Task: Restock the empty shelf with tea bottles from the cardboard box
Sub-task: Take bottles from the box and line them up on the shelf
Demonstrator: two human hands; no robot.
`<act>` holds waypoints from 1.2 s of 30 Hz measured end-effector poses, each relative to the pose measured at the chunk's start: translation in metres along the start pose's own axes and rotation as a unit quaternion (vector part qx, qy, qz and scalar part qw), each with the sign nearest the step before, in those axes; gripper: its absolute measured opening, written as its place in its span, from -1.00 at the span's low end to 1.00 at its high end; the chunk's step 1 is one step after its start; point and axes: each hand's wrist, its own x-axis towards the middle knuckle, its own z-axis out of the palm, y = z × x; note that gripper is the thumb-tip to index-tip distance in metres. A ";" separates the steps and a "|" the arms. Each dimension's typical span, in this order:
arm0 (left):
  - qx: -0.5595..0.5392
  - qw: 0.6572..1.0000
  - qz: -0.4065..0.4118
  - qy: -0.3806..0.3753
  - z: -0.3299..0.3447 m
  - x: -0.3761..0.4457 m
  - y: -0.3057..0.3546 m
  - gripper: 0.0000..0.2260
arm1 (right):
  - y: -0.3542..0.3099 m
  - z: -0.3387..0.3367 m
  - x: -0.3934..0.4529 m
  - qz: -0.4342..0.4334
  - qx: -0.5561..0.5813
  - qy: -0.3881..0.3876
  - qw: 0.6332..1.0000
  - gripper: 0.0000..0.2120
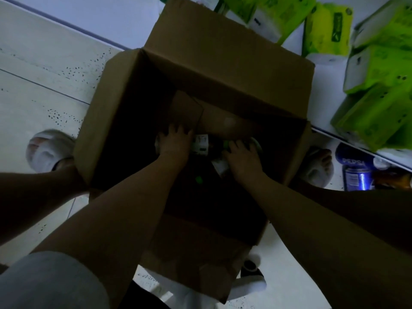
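A large open cardboard box point(124, 103) stands on the floor between my feet. Both my arms reach down into its dark inside. My left hand point(176, 141) lies over a tea bottle with a white label point(201, 144) lying on the box floor. My right hand point(244, 161) rests on another tea bottle with a green cap point(227, 144). A further green cap point(199, 179) shows in the shadow below. How tightly either hand grips is hard to tell in the dim light.
Green-and-white tissue packs point(379, 70) fill a white shelf at the upper right. Pepsi bottles point(354, 172) stand on the lowest shelf at right. My slippered feet point(46, 150) flank the box on pale tiles. A box flap point(196, 259) hangs toward me.
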 end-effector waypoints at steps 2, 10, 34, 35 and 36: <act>0.012 0.999 -0.005 -0.049 -0.002 0.003 0.000 -0.39 | 0.000 0.001 0.005 -0.006 -0.015 -0.009 1.000 -0.43; -0.187 0.977 -0.015 -0.099 0.014 -0.007 -0.019 -0.58 | 0.007 0.003 0.005 -0.036 0.024 -0.055 0.998 -0.45; -0.638 0.743 0.171 -0.108 -0.135 -0.172 -0.064 -0.66 | 0.056 -0.139 -0.167 -0.030 0.752 0.071 0.655 -0.53; -0.642 0.739 0.179 -0.102 -0.141 -0.182 -0.064 -0.65 | 0.057 -0.144 -0.175 -0.042 0.765 0.081 0.637 -0.55; -0.647 0.733 0.187 -0.096 -0.148 -0.191 -0.064 -0.63 | 0.057 -0.148 -0.184 -0.054 0.779 0.092 0.618 -0.58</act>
